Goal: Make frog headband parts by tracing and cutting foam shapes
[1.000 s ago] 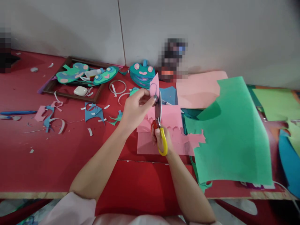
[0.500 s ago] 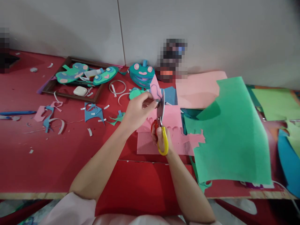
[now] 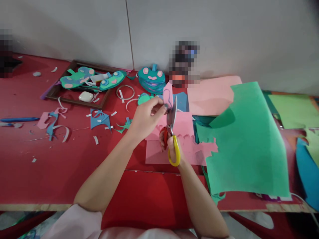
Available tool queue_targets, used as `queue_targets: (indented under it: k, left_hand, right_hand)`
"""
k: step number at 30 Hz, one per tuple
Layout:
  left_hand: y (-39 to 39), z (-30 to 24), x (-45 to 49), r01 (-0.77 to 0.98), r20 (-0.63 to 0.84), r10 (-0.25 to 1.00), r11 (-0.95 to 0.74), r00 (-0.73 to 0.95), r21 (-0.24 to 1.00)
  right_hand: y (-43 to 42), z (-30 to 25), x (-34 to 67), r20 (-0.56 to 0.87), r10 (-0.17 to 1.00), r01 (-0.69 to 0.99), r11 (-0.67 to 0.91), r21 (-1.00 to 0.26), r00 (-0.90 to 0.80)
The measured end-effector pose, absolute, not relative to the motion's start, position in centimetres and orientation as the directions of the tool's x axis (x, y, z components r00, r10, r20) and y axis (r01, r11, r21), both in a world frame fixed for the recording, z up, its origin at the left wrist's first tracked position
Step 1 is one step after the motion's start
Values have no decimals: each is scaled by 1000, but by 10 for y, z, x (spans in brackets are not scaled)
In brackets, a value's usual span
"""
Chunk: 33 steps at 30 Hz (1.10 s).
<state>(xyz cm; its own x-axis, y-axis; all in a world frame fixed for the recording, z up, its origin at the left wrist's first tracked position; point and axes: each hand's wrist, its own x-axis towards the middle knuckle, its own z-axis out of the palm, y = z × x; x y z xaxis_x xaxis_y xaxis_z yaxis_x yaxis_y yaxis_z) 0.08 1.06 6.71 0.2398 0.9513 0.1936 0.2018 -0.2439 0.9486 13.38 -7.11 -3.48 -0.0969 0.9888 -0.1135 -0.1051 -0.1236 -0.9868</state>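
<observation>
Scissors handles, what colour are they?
The scissors have one yellow loop and one red, seen best in the head view.

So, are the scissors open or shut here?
Partly open: the scissors in the right hand show two blades slightly apart, at the pink cutout pinched by the left hand.
</observation>
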Motion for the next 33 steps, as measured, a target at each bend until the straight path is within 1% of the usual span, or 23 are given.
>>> queue_targets:
  k: [8,12,19,25,29,33]
  left_hand:
    - [9,67,2,253,203,944,-270,261,929]
    - [8,67,3,283,194,946,-267,260,921]
    - [8,69,3,279,189,944,-264,269,923]
    - [8,69,3,285,187,946,-262,266,922]
    - [8,70,4,295,175,951,-249,255,922]
    - [7,69,4,282,175,953,-244,247,928]
  right_hand:
    - [-73,-34,135,-84,991,-102,-95,-990,-105]
    - [-72,-33,133,-83,991,-127,-96,-987,-105]
    - [-73,-30,132,-86,990,-136,-101,-986,-112]
    - [-73,-28,133,-116,990,-95,-124,-988,-84]
    - [-74,-24,132,-124,988,-98,-133,-986,-93]
    - [-74,-21,132,-107,991,-66,-113,-991,-86]
